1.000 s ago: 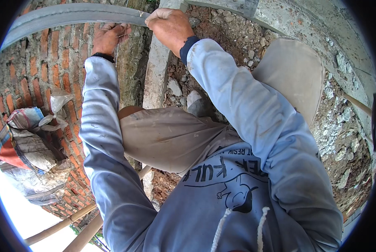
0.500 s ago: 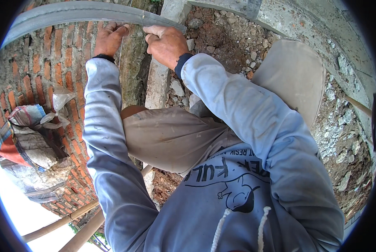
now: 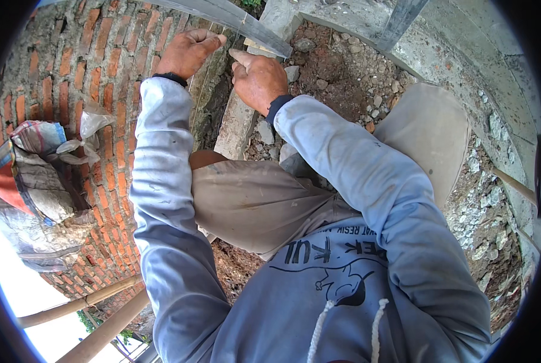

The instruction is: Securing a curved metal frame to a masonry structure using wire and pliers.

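Observation:
My left hand [image 3: 189,53] is closed in front of the brick wall, thumb and forefinger pressed together. A thin string [image 3: 193,109] runs down close beside it; whether the fingers hold it, I cannot tell. A short gap to the right, my right hand [image 3: 259,81] has its fingers curled and its forefinger pointing toward the left hand. What lies in its grip, if anything, is hidden. Just beyond both hands a long grey bar [image 3: 252,31] slants across the top, with a thin line round it near its right end. Below the right hand lies a pale concrete edge [image 3: 234,124].
Rubble and soil [image 3: 343,72] lie right of the hands, bordered by a concrete ledge [image 3: 476,51]. A second grey upright piece [image 3: 400,24] stands at the top. Worn sacks [image 3: 40,175] and a plastic bag [image 3: 90,130] hang at left. Bamboo poles [image 3: 104,330] cross the lower left.
The view has shifted, so the hands and bar appear farther right. The left fingertips have moved up a little and closer to the right hand. The second grey piece shows more.

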Available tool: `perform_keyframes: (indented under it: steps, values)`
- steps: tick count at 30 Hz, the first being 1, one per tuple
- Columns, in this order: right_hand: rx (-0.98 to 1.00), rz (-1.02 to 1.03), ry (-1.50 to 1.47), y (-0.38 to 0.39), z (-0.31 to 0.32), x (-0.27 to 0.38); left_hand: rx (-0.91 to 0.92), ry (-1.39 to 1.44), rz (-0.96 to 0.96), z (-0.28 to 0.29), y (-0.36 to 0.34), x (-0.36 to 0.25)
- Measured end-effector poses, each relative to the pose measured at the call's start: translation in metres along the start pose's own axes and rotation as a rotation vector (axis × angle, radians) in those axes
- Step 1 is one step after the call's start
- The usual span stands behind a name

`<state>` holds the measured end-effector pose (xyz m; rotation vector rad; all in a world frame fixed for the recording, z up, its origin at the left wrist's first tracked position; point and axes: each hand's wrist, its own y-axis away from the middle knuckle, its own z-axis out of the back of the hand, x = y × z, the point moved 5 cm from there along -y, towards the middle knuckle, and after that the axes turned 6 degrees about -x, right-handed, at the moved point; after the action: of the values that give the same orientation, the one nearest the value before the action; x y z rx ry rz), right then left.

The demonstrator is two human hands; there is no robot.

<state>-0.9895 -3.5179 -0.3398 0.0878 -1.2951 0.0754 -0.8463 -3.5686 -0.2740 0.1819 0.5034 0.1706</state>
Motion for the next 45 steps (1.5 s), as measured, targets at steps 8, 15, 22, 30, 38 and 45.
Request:
perform_keyframes:
  steps: [8, 15, 22, 30, 38, 45]
  values:
    - [0.053, 0.022, 0.007, -0.009, -0.016, 0.001, 0.027, -0.04, -0.042, -0.007, 0.0, -0.001]
    - [0.063, 0.078, 0.062, -0.01, -0.022, 0.004, -0.062, -0.128, -0.083, -0.006, -0.002, -0.004]
    - [0.104, 0.095, 0.139, -0.019, -0.028, 0.005, -0.126, -0.091, -0.092, -0.006, -0.006, -0.001]
    - [0.086, 0.132, 0.113, -0.027, -0.036, 0.003, -0.033, -0.063, -0.024, -0.001, -0.01, 0.008]
    - [0.039, 0.263, 0.252, -0.034, -0.048, 0.0, -0.008, -0.104, -0.031, -0.002, -0.008, 0.004]
    - [0.047, 0.207, 0.049, -0.038, -0.051, -0.002, -0.034, -0.167, -0.01, 0.004, -0.011, 0.007]
